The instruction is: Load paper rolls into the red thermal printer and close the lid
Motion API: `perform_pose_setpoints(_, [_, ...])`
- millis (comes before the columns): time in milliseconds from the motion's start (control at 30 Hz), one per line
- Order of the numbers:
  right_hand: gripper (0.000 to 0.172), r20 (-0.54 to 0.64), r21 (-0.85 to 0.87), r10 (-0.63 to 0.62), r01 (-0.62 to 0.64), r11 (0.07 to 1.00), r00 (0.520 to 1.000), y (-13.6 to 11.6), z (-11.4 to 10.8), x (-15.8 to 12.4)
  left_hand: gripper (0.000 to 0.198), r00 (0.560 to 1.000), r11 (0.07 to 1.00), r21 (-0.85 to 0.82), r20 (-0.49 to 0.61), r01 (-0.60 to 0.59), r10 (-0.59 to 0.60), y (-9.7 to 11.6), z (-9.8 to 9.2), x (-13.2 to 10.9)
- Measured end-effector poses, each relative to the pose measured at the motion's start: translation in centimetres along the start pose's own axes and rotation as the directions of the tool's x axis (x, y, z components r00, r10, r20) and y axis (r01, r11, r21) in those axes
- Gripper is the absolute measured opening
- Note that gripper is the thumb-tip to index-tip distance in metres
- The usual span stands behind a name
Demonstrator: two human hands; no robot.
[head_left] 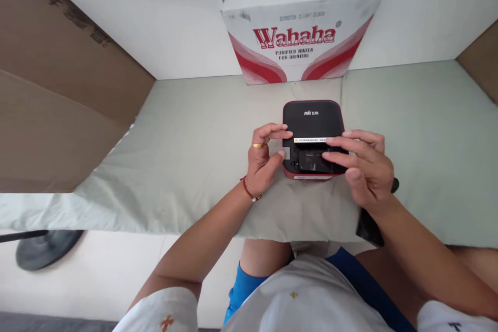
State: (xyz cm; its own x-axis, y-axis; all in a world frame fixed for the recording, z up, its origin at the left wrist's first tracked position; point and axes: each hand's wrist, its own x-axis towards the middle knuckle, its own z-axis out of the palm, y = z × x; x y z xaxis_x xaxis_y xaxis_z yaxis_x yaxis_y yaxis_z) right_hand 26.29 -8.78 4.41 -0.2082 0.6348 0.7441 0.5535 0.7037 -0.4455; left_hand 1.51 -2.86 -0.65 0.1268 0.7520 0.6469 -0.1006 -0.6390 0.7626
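A small black device (313,116) with a red rim and a white warning strip lies flat on the grey-green cloth, close to the table's front edge. My left hand (264,158), with a gold ring and a red cord at the wrist, grips the device's left side, thumb and fingers curled against it. My right hand (360,163) rests over the device's near right part, its fingers stretched flat across the glossy dark panel. A dark object (369,228) shows partly under my right forearm at the table edge.
A white and red Wahaha water carton (299,36) stands just behind the device. Brown cardboard boxes (58,88) wall off the left, another (480,65) the far right. The cloth-covered table (187,129) spreads to both sides. A dark round base (42,249) sits on the floor lower left.
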Motion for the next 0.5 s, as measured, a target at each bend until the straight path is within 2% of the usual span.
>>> perform_pose_setpoints(67, [0.047, 0.008, 0.011, -0.064, 0.064, 0.998, 0.998, -0.4, 0.0, 0.0, 0.049, 0.998, 0.997, -0.069, -0.036, 0.042, -0.045, -0.5, 0.2, -0.3])
perform_pose_setpoints(167, [0.048, -0.019, 0.016, -0.054, 0.054, 0.998, 0.998, -0.6, 0.0, 0.1, 0.07, 0.979, 0.971, -0.148, -0.061, 0.186, -0.196, -1.2, 0.2, -0.5])
perform_pose_setpoints(300, [0.053, -0.032, -0.017, -0.01, 0.01, 1.0, 0.999, -0.5, -0.1, -0.1, 0.097, 0.919, 0.885, -0.262, 0.024, 0.385, -0.393, -1.6, 0.3, -0.4])
perform_pose_setpoints(433, [0.067, 0.0, -0.125, 0.083, -0.083, 0.989, 0.997, -0.5, 0.1, -0.4, 0.106, 0.897, 0.848, -0.298, 0.1, 0.439, -0.43, -1.9, 0.2, -0.2])
perform_pose_setpoints(500, [0.067, 0.004, -0.147, 0.106, -0.104, 0.984, 0.994, -0.5, 0.2, -0.5, 0.106, 0.896, 0.849, -0.286, 0.113, 0.444, -0.43, -2.3, 0.1, -0.3])
